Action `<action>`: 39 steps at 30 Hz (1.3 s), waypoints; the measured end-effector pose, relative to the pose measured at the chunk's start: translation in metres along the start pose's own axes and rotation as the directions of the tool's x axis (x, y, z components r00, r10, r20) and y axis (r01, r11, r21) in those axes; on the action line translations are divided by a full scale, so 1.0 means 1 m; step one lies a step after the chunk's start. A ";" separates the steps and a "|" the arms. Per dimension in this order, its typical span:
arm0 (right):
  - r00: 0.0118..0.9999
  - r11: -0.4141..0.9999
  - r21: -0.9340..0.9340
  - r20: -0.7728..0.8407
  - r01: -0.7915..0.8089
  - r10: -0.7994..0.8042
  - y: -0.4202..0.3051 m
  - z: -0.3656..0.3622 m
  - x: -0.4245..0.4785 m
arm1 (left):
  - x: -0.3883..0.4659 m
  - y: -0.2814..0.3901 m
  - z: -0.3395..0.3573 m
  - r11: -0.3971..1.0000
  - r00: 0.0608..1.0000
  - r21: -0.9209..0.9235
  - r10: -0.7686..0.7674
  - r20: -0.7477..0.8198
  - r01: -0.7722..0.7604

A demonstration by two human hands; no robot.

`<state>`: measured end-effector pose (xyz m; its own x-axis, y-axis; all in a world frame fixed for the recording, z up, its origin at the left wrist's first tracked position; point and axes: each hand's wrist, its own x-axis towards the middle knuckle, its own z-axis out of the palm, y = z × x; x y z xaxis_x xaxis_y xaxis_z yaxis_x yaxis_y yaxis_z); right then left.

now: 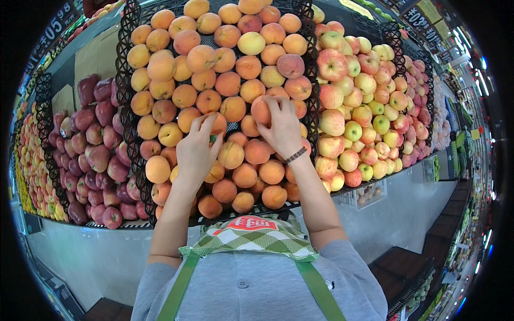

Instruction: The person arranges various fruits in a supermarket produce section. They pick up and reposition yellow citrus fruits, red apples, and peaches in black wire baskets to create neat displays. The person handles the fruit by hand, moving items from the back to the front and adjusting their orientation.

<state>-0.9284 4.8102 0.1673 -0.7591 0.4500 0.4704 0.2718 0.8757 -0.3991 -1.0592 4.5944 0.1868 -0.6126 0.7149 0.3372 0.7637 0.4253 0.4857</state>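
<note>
Yellow-orange peaches point(231, 155) lie piled in a sloping display bin before me. My left hand point(198, 146) curls its fingers over a peach point(218, 124) near the middle of the pile. A small green thing point(213, 138) shows by its thumb; I cannot tell what it is. To the right, my right hand point(280, 124) grips a reddish-orange peach point(261, 110) between thumb and fingers. A dark beaded bracelet point(296, 155) circles that wrist. Whether either peach is lifted clear of its neighbours is hard to tell.
Black lattice dividers point(311, 76) flank the peaches. Dark red apples point(96, 156) fill the bin on the left, with cardboard point(96, 56) behind them. Red-yellow apples point(353, 130) are heaped on the right. Below the stand is a white crate point(367, 194) on the grey floor point(397, 212).
</note>
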 end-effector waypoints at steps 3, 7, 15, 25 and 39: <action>0.998 0.999 0.043 0.065 0.017 -0.019 -0.013 -0.017 -0.014 | -0.002 -0.003 0.006 1.000 1.000 0.004 -0.011 0.020 0.011; 0.988 0.971 0.233 0.152 -0.050 0.014 -0.027 -0.029 -0.046 | -0.010 -0.002 -0.007 0.994 0.994 -0.007 -0.105 0.010 0.105; 0.988 0.992 0.119 -0.151 0.033 -0.015 0.015 -0.033 0.016 | -0.040 -0.012 -0.025 0.977 0.982 -0.100 -0.185 0.033 0.188; 0.978 0.996 -0.088 -0.207 -0.007 -0.012 0.065 -0.014 0.087 | -0.038 -0.021 -0.045 0.955 0.975 -0.232 -0.208 -0.078 0.185; 0.995 0.997 0.071 0.089 0.026 -0.032 0.012 -0.052 -0.039 | 0.159 -0.044 -0.013 0.977 0.989 0.173 -0.105 -0.105 0.122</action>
<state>-0.8647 4.8128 0.1852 -0.8173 0.4041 0.4108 0.2094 0.8725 -0.4415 -1.1931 4.6818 0.2292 -0.7070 0.6044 0.3672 0.7072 0.5989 0.3759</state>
